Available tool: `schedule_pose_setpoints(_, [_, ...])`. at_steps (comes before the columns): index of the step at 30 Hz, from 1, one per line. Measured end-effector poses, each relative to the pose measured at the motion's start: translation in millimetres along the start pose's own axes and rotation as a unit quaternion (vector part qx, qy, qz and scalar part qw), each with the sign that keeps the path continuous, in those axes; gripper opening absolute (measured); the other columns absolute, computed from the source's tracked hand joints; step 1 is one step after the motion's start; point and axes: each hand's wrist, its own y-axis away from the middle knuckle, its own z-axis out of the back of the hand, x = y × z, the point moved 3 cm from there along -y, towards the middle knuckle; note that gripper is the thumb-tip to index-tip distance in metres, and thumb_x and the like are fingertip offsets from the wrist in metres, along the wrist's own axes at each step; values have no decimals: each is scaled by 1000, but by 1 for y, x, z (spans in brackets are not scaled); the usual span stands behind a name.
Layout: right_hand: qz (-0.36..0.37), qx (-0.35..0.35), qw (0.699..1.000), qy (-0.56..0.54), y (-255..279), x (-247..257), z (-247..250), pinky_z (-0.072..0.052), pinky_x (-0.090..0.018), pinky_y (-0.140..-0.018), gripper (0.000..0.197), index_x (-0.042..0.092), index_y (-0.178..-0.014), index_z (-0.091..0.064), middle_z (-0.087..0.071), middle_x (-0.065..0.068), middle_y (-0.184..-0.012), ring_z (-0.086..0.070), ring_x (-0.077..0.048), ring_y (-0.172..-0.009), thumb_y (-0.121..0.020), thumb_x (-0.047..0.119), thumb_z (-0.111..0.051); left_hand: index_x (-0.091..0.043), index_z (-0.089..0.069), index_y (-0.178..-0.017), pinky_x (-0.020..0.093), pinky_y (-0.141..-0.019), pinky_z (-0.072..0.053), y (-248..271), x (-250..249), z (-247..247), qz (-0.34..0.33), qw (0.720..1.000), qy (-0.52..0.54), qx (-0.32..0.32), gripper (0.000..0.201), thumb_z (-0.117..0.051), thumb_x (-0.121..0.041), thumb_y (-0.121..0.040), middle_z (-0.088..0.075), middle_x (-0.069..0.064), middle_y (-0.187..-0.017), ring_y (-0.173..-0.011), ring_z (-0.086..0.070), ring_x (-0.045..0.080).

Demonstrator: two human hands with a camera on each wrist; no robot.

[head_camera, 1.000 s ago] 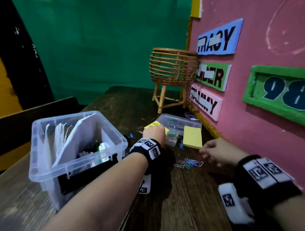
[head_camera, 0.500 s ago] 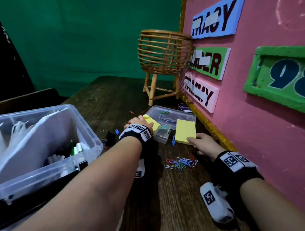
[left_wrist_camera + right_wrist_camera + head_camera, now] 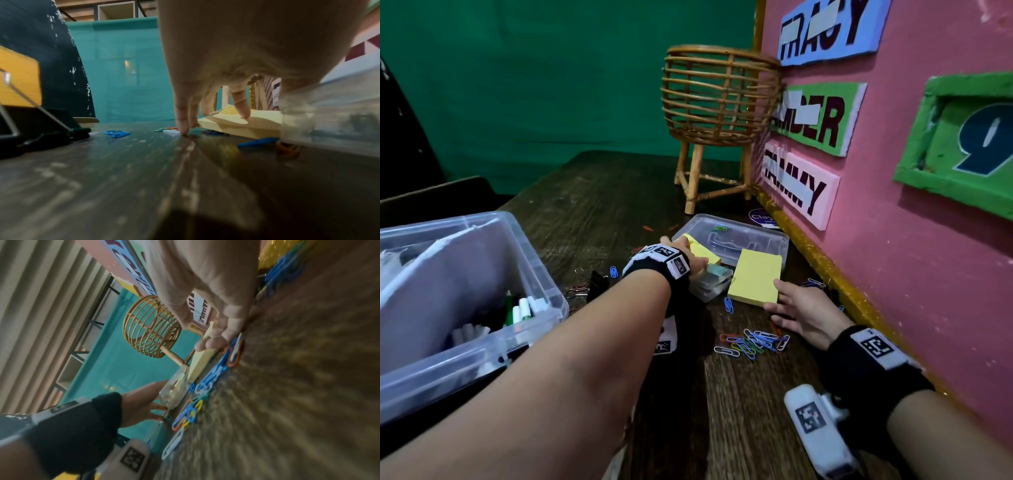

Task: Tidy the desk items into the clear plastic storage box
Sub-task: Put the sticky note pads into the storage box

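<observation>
Two yellow sticky-note pads lie by the clear lid [image 3: 753,236]. My left hand [image 3: 683,257] spans the left pad [image 3: 703,253]. In the left wrist view its fingertips [image 3: 183,128] stand at the pad's [image 3: 236,125] left edge, one finger rests on top, and the thumb is hidden behind a small clear case [image 3: 329,116]. My right hand [image 3: 774,296] pinches the near right corner of the right pad [image 3: 755,277], thumb above and fingers below [image 3: 211,342]. The clear storage box [image 3: 493,346] stands at the left, holding papers and markers.
Coloured paper clips [image 3: 753,342] lie in a heap in front of my right hand, with others scattered about. A black binder clip [image 3: 597,284] sits near the box. A small clear case [image 3: 712,286] lies between the pads. A rattan basket stand [image 3: 719,102] and the pink board [image 3: 893,274] bound the back and right.
My right hand has moved forward from the paper clips and taken hold of the right pad's corner. My left hand has stayed on the left pad. The head view has shifted right.
</observation>
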Motion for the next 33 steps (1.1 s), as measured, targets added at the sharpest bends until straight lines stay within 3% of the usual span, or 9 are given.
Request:
schedule_pose_setpoints(3, [-10,-13,1000,1,0,-1,-2,-47,-18,-42,13,8,-101,-53,-49,-1,-78,-46,-11,-57,-94,19,-52,-35,-34,-134,52,-97,-42,-9,3,-6,-8,1000,-4,14,99,-50,-76,-46,-42,9,-138,-120,-46,38])
schedule_pose_setpoints(6, [-22,-44,998,47,-1,-4,3,-37,-12,-31,12,6,-98,-54,-38,-1,-62,-33,-9,-50,-92,17,-54,-26,-32,-136,50,-95,-43,0,2,1,-19,1000,-11,1,101,-60,-66,-47,-45,13,-130,-117,-47,37])
schedule_pose_setpoints(8, [-23,-59,995,72,-2,-5,11,-30,-11,-29,13,7,-98,-55,-39,-1,-61,-32,-10,-51,-91,18,-57,-16,-35,-132,48,-94,-46,7,-1,5,-34,999,-8,-24,104,-71,-62,-46,-49,12,-125,-114,-50,34])
schedule_pose_setpoints(13, [51,-80,993,70,0,3,24,-34,-26,-56,15,18,-77,-50,-58,-2,-81,-50,-13,-70,-88,23,-59,-6,-46,-128,39,-98,-47,18,-9,15,-77,995,-29,-56,100,-77,-64,-53,-46,13,-125,-116,-47,28])
schedule_pose_setpoints(19, [65,-89,992,-58,20,9,29,-48,-37,-61,17,17,-78,-44,-57,-7,-86,-55,-18,-72,-95,15,-49,-9,-42,-123,40,-84,-50,40,-19,26,-170,976,26,-137,53,-61,-40,-85,-59,16,-118,-106,-59,34])
schedule_pose_setpoints(23, [54,-77,988,-120,39,19,35,-46,-58,-75,7,13,-98,-42,-52,-13,-107,-53,-30,-97,-98,19,-42,-10,-45,-117,40,-77,-47,76,-28,34,-270,927,33,-259,32,-43,-34,-95,-64,12,-108,-97,-62,36])
schedule_pose_setpoints(26, [57,-61,984,-157,53,24,42,-43,-63,-85,12,17,-110,-35,-53,-9,-95,-52,-34,-96,-99,21,-37,-9,-54,-107,37,-72,-48,106,-32,48,-307,873,159,-343,33,-45,-38,-95,-68,12,-94,-86,-64,33])
schedule_pose_setpoints(30, [80,-17,979,-187,76,29,41,-56,-51,-53,15,20,-114,-37,-56,-9,-102,-62,-32,-78,-99,21,-37,-19,-56,-71,17,-56,-42,138,-49,67,-334,819,368,-288,29,-57,-41,-88,-60,1,-71,-61,-53,11])
schedule_pose_setpoints(33, [114,40,976,-183,95,34,27,-57,-40,-48,16,22,-114,-44,-65,-6,-99,-72,-24,-64,-100,20,-35,-14,-60,-70,23,-62,-37,166,-71,68,-393,846,289,-215,32,-59,-40,-88,-54,2,-74,-72,-49,16])
